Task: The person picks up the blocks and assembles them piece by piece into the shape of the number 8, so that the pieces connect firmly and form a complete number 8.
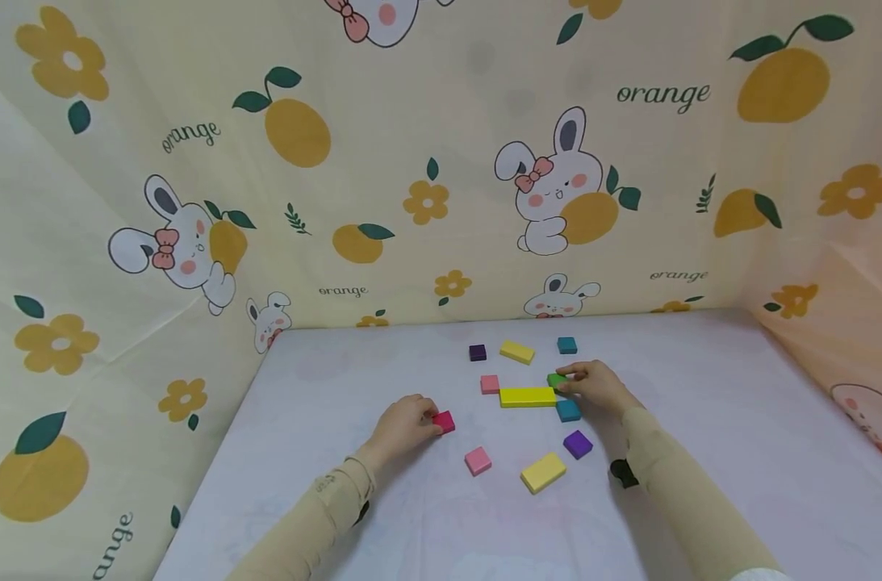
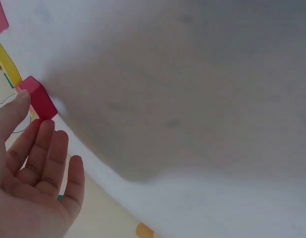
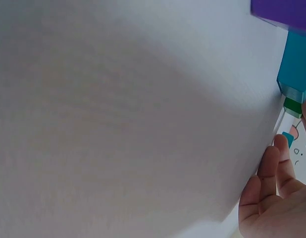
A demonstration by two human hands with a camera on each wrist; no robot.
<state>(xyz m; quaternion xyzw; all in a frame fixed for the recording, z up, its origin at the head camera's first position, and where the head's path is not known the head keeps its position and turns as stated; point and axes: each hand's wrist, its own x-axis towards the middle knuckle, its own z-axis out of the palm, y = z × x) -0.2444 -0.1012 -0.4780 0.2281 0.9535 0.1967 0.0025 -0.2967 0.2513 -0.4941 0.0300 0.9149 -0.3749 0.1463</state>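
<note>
My left hand (image 1: 404,425) pinches a red block (image 1: 445,421) at the left of the group; the left wrist view shows the thumb on one side of this red block (image 2: 41,99) and fingertips on the other. My right hand (image 1: 593,386) holds a green block (image 1: 554,379) between thumb and fingers at the right end of a long yellow block (image 1: 527,397). Part of the green block is hidden by the fingers. A pink block (image 1: 489,384) lies by the yellow block's left end, a teal block (image 1: 568,411) by its right end.
Behind lie a dark purple block (image 1: 478,353), a yellow block (image 1: 516,352) and a teal block (image 1: 567,345). Nearer are a pink block (image 1: 478,461), a yellow block (image 1: 543,473) and a purple block (image 1: 578,445). A patterned cloth (image 1: 411,121) walls off the white table's back and sides.
</note>
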